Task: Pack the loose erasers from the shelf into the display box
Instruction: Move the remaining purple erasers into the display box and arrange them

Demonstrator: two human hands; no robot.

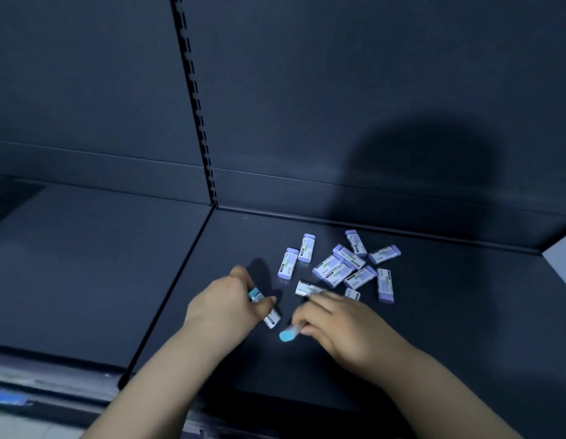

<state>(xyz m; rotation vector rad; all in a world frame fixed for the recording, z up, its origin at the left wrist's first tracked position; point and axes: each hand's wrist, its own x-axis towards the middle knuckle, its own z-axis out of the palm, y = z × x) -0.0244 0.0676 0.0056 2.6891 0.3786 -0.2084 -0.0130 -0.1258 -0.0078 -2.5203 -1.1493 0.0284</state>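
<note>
Several loose purple erasers (342, 264) in white sleeves lie scattered on the dark shelf (449, 312), right of its middle. My left hand (224, 304) grips blue-ended erasers (270, 318); one white sleeve sticks out below my thumb. My right hand (335, 315) holds a blue eraser (288, 334) whose tip pokes out to the left, while its fingertips reach the nearest loose eraser (307, 288) of the pile. No display box is in view.
A dark back wall with a slotted upright (196, 106) rises behind the shelf. A seam (177, 274) splits the shelf into left and right panels. The front edge rail (53, 388) carries a blue label (9, 399).
</note>
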